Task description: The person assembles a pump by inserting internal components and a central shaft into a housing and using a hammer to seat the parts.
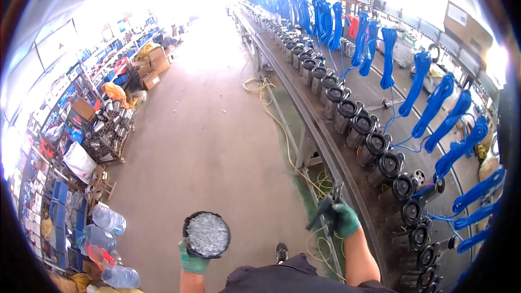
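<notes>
My left hand [194, 260], in a green glove, grips the rim of a round black bowl [230, 237]. Small silvery metal pieces [207, 234] fill the bowl; they are too small to tell their exact kind. In my right hand [346, 221], also gloved in green, is a dark pistol-shaped power tool [322, 212], held beside the bench edge. To the right of that hand, black-topped metal pump motors [389, 165] stand in a long row on the bench [325, 140]. Blue coiled cables [417, 84] hang behind the row.
A yellow hose [282, 127] lies looped on the floor by the bench legs. Along the left are a crate of metal parts [108, 135], cardboard boxes [158, 61], large clear plastic bottles [108, 220] and blue bins [58, 206]. My shoe [281, 252] shows below.
</notes>
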A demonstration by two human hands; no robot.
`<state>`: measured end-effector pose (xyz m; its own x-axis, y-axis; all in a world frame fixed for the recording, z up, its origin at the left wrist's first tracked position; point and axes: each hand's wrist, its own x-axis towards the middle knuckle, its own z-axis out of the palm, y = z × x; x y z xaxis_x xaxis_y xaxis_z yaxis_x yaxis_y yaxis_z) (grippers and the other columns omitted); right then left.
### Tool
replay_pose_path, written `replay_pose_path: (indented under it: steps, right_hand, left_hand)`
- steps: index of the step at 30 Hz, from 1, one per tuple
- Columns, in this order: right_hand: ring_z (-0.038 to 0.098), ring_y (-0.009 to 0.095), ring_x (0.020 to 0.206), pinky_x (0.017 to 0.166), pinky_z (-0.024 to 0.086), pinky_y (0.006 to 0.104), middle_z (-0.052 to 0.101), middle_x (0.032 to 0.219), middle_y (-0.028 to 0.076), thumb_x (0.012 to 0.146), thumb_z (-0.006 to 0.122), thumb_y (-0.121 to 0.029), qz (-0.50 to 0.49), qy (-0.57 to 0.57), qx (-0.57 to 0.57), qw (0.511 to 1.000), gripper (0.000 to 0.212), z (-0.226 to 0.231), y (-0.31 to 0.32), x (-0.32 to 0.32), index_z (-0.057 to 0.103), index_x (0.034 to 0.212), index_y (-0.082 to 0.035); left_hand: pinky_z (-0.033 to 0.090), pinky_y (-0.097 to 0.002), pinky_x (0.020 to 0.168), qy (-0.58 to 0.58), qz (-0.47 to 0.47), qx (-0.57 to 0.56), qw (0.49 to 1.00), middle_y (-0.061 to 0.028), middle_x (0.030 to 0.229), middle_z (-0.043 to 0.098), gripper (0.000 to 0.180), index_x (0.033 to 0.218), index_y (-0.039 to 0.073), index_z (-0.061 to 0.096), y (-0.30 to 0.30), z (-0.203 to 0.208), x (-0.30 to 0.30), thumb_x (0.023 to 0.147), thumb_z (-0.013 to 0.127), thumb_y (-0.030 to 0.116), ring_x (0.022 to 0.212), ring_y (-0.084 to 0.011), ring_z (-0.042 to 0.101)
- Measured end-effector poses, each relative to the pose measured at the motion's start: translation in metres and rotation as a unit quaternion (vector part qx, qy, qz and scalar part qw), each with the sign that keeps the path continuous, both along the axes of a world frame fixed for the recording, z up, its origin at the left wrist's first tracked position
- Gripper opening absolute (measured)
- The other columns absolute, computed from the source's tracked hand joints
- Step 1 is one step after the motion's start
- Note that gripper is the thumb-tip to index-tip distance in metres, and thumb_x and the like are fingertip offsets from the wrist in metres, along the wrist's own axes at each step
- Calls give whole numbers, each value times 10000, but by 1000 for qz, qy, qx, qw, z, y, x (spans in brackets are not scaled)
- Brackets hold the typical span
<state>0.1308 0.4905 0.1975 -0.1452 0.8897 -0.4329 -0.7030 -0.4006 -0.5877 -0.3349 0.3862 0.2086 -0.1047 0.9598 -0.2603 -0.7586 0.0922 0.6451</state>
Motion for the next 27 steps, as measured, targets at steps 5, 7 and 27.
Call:
replay_pose_path:
  steps: [5,7,27]
  right_hand:
    - [602,377,1269,701,573,446,586,1472,134,922,666,-312,127,175,64,974,520,-24,132,-63,590,1407,-141]
    - [485,428,1403,776,568,488,500,1573,96,921,664,-310,134,220,76,963,534,3,166,-120,580,1430,-174]
    - [697,293,799,721,587,494,715,917,74,1004,549,-304,-254,-39,5,966,212,-11,517,-188,690,1037,-148]
  left_hand:
    - [538,-602,1041,-21,13,24,999,-151,1516,523,920,1531,143,455,94,-3,-23,782,720,606,1331,-397,555]
    - [569,-636,968,0,55,19,998,-158,1502,534,922,1532,144,452,131,-10,-29,791,685,641,1322,-403,560]
    - [585,-644,893,-30,-80,7,996,-133,1534,502,953,1568,159,396,646,-32,-241,816,703,657,1284,-416,578]
